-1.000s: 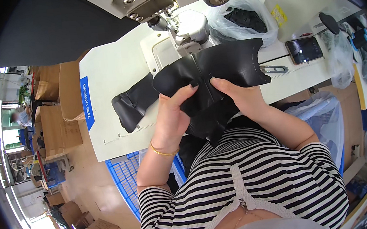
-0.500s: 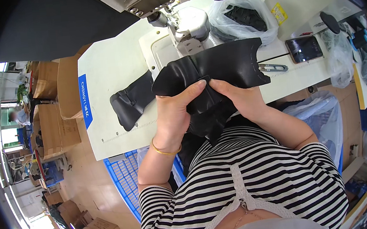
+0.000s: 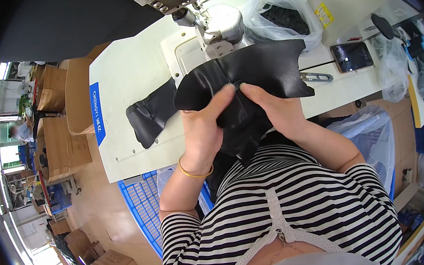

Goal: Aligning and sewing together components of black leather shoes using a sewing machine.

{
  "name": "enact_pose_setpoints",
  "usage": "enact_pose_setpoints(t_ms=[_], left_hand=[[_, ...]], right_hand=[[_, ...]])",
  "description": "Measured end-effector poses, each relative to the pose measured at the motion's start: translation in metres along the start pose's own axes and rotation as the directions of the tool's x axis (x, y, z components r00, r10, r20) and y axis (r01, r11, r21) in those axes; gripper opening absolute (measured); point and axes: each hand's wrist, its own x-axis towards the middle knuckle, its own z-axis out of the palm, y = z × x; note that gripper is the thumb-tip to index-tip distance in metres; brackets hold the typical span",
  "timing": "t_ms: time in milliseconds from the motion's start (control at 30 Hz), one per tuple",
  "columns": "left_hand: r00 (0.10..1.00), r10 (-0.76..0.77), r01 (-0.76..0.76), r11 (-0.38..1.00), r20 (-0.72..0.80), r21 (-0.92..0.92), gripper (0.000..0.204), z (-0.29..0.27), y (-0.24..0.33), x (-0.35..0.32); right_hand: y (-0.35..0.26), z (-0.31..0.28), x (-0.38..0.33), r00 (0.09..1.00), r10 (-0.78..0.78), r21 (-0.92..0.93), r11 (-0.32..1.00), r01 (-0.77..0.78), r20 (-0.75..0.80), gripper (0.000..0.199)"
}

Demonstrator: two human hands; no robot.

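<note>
A stitched black leather-like piece [image 3: 267, 68] is stretched between my hands at the table's front edge, in front of the sewing machine [image 3: 219, 27]. My left hand [image 3: 202, 126] grips it from the left, thumb pressed against the seam near the middle. On the other side my right hand [image 3: 280, 111] grips it too, its thumb tip almost meeting the left one at the same seam. The fingers of both hands are hidden beneath the material. Its lower part hangs in dark folds toward my lap. Another black stitched piece [image 3: 152, 117] lies on the table to the left.
Thread snips [image 3: 317, 77] and a phone [image 3: 352, 57] lie right of the piece. Behind them stands a clear plastic bag [image 3: 282, 18] with black material inside. A blue basket [image 3: 143, 200] and a plastic-lined bin [image 3: 370, 132] flank my body. Cardboard boxes [image 3: 65, 146] stand at left.
My thumbs have slid slightly upward along the seam, and the small raised fold between them now lies flatter. The whole piece has tilted and shifted a little in my hands.
</note>
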Motion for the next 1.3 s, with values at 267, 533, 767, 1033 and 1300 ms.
enact_pose_setpoints(t_ms=[267,533,767,1033,1300], left_hand=[[0.999,-0.037,0.037,0.999,-0.017,-0.025,0.016,0.000,0.008,-0.002],[0.999,0.020,-0.022,0.998,0.037,0.064,0.026,-0.003,0.009,0.002],[1.000,0.003,-0.004,0.999,0.030,0.032,0.027,-0.002,0.018,0.007],[0.998,-0.054,0.054,0.998,0.033,-0.017,0.020,0.005,0.042,0.043],[0.992,-0.089,0.104,0.977,-0.087,0.186,0.020,0.009,0.057,0.086]], right_hand=[[-0.002,0.004,0.001,0.999,-0.048,0.017,0.999,0.048,-0.002,0.020],[0.000,0.002,-0.003,1.000,-0.002,-0.015,1.000,0.003,0.027,0.018],[-0.010,0.006,0.006,0.988,-0.112,0.045,0.992,0.117,-0.103,0.018],[-0.034,-0.002,0.048,0.987,-0.035,0.020,0.999,0.038,-0.157,0.014],[-0.041,0.000,0.089,0.974,-0.132,-0.034,0.991,0.127,-0.184,0.017]])
